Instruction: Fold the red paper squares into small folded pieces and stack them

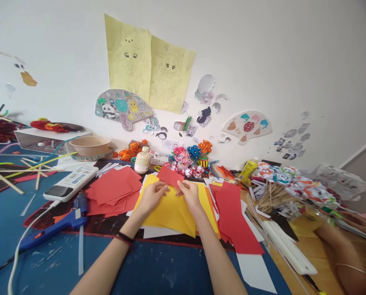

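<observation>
A small piece of red paper (170, 177) is held up between my two hands over a stack of yellow paper (170, 211). My left hand (152, 196) pinches its lower left edge, thumb and fingertips together. At the lower right edge my right hand (189, 193) grips the same piece. Left of the yellow sheets lies a loose pile of red paper squares (118, 188). Longer red sheets (235, 213) lie on the right, over white paper. Just beyond my left hand stands a cream bottle (142, 160) with a white cap.
A blue glue gun (75, 219) and a white power strip (72, 183) with its cable lie on the left. Handmade flowers (185, 157) stand along the wall. At right, another person's hands (333, 241) work near a bundle of wooden sticks (271, 198) and a white glue-gun-like bar (289, 246).
</observation>
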Available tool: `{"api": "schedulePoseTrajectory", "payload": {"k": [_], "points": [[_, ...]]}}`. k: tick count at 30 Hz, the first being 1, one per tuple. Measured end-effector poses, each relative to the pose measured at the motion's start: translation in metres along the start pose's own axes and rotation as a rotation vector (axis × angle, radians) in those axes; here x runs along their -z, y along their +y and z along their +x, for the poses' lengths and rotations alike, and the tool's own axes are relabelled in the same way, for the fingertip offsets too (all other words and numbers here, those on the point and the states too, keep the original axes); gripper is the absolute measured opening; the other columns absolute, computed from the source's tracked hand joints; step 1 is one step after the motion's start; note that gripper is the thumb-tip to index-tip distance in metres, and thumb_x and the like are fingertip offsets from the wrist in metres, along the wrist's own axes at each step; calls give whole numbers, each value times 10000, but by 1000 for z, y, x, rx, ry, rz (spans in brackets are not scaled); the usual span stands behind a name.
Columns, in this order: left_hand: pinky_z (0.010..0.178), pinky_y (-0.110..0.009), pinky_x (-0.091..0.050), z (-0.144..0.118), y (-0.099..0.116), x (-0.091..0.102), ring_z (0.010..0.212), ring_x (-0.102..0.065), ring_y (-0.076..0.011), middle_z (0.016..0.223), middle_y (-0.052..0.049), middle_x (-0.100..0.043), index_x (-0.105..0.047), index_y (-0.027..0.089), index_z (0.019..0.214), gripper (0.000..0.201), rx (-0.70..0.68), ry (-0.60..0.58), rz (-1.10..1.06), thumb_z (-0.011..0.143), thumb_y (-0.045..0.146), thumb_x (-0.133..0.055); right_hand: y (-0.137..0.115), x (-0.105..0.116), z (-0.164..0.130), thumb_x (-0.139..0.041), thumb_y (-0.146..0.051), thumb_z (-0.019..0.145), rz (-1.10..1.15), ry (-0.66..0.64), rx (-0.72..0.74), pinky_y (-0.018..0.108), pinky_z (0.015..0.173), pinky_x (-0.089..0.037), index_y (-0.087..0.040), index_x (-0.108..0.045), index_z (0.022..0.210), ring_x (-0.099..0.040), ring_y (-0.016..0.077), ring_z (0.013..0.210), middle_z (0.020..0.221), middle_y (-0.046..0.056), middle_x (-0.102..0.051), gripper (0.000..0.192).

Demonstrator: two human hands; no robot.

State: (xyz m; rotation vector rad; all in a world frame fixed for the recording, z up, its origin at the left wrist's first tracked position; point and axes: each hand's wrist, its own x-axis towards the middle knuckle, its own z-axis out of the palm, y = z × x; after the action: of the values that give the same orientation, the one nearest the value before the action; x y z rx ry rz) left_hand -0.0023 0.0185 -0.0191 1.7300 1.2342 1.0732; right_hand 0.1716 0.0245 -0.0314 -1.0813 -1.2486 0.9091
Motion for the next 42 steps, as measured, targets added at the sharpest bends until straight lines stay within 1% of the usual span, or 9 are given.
{"api": "schedulePoseTrajectory", "payload": {"k": [2,5,10,21,25,30,36,40,42], "points": [[800,-326,-459,1,-2,11,902,-629,-223,1025,-109,-694,-626,158,1047,285,-51,134,329,836,288,-485,-2,5,11,-640,-517,736,-38,86,28,226,447,-428,-164,-548,653,-537,115,432,578,23,-620,374],[859,-393,-401,-1,-7,31,1057,-549,-296,1102,-157,-636,-600,148,1079,301,-56,276,841,820,178,-450,-5,11,29,-618,-520,730,-147,76,-2,214,410,-396,-160,-556,640,-517,107,391,540,28,-623,376],[809,-426,-384,-8,-13,53,1017,-545,-343,1069,-221,-606,-604,91,1006,280,82,310,1160,842,216,-414,-3,13,50,-645,-499,674,-362,16,-83,210,359,-371,-150,-590,558,-504,116,332,468,34,-612,372],[840,-437,-373,-12,-16,79,1048,-554,-363,1090,-253,-610,-550,53,1119,401,213,317,1182,811,306,-502,16,21,57,-609,-316,718,-556,52,-84,207,383,-336,-180,-653,557,-484,111,331,448,-6,-596,215],[818,-441,-368,-13,-19,80,998,-588,-374,1006,-246,-641,-589,62,1036,329,219,260,1193,802,283,-518,19,21,53,-621,-343,731,-611,94,-76,227,440,-352,-191,-717,753,-542,142,416,516,11,-634,181],[779,-450,-364,-14,-19,81,860,-636,-363,879,-218,-679,-601,66,1007,283,197,226,1189,806,237,-498,2,24,38,-645,-429,710,-787,206,-19,252,516,-347,-205,-698,974,-604,211,630,630,38,-656,351],[739,-430,-392,-16,-15,85,839,-641,-349,861,-212,-682,-622,83,936,256,205,185,1168,808,219,-447,-29,15,3,-565,-385,755,-597,119,49,243,469,-310,-187,-696,964,-472,150,468,507,-25,-534,317],[711,-392,-405,-19,-12,81,840,-647,-323,877,-204,-678,-607,89,975,300,218,133,1178,809,115,-358,-21,10,-16,-514,-356,780,-499,109,57,245,427,-210,-152,-722,872,-305,115,401,430,-45,-402,305],[707,-385,-405,-21,-9,79,838,-648,-318,892,-210,-672,-594,87,1002,333,201,130,1196,811,81,-322,-12,12,-19,-519,-344,764,-485,117,40,246,427,-204,-143,-730,844,-300,113,405,439,-34,-430,303]]}}
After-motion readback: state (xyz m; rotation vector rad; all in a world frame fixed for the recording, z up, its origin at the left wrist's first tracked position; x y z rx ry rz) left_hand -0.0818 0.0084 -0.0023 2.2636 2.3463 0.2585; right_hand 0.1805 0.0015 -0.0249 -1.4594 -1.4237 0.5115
